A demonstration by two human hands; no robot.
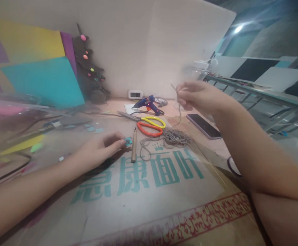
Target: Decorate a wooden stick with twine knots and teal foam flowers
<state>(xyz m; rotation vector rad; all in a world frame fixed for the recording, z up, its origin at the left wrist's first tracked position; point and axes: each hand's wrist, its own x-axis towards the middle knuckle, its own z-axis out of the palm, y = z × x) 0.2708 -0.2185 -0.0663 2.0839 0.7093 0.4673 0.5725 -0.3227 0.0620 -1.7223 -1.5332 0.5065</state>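
My left hand (101,148) lies low on the flattened cardboard (149,191), its fingertips closed on a small teal piece (128,140) beside a brown pencil (133,145). My right hand (198,97) is raised above the table, pinching the end of a grey-brown string (179,114) that hangs down to a loose tangle of string (173,138) on the cardboard. Scissors with a yellow and an orange handle (150,125) lie just behind the pencil.
A blue glue gun (149,103) and a small white clock (135,94) stand at the back by the white wall. A dark phone (203,126) lies right of the string. Coloured sheets (43,80) and a small decorated tree (89,73) fill the left.
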